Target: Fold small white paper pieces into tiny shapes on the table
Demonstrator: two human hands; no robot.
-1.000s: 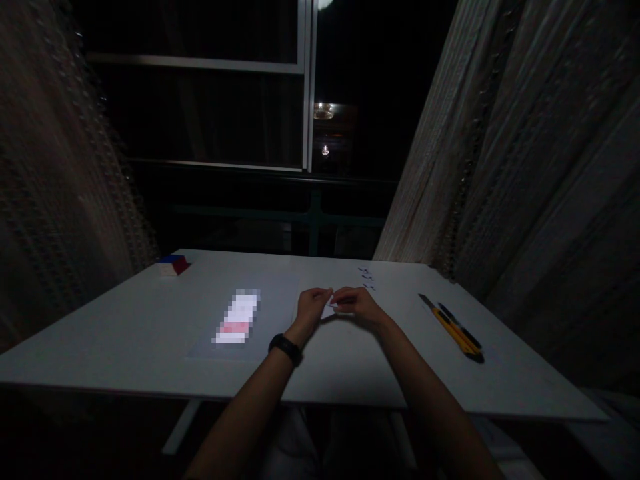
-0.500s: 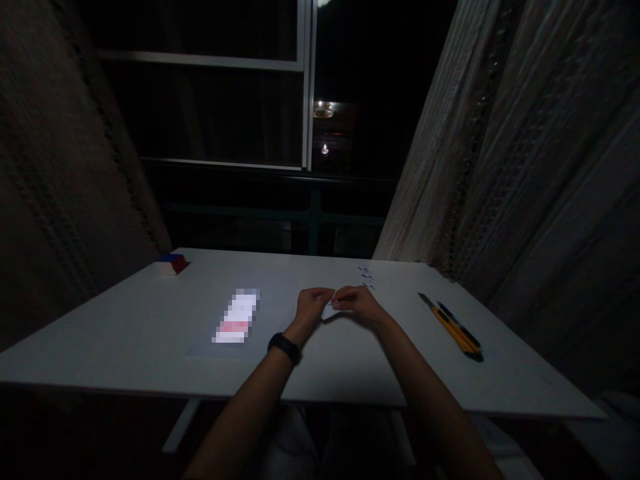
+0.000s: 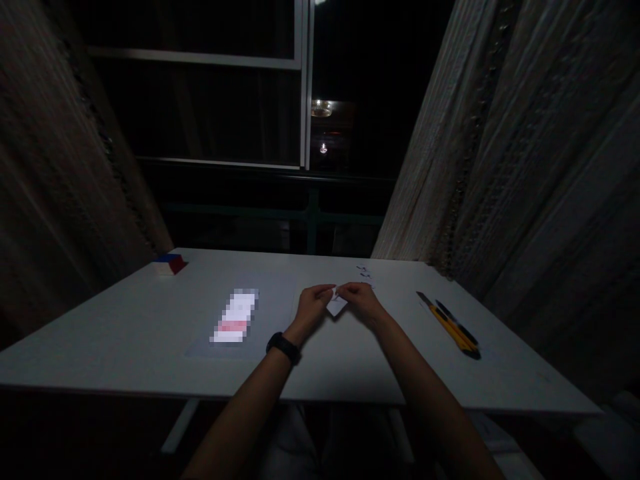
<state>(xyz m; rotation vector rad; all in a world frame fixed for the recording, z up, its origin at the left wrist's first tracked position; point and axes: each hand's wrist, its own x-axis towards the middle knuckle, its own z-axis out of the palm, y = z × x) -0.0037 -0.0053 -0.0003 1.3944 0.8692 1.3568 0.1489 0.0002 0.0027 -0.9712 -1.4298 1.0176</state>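
A small white piece of paper [image 3: 337, 306] with a dark mark near its top is pinched between both hands, one corner pointing down toward me. My left hand [image 3: 314, 303], with a dark band on its wrist, closes on the paper's left side. On the other side my right hand [image 3: 362, 301] grips the upper right edge between thumb and fingers. Just beyond my right hand, several small paper pieces with dark marks [image 3: 364, 272] lie in a row on the white table [image 3: 345, 373]; the nearest is partly hidden by the hand.
To the left, a lit phone with a blurred screen [image 3: 235, 317] rests on a pale sheet [image 3: 270, 333]. A blue, red and white block [image 3: 170, 264] sits at the far left. A yellow utility knife [image 3: 450, 327] and a dark pen [image 3: 456, 320] lie at right. Curtains [image 3: 450, 153] flank the window.
The paper has turned to face me more, so its white surface and dark mark now show between my hands. My right hand has shifted slightly up.
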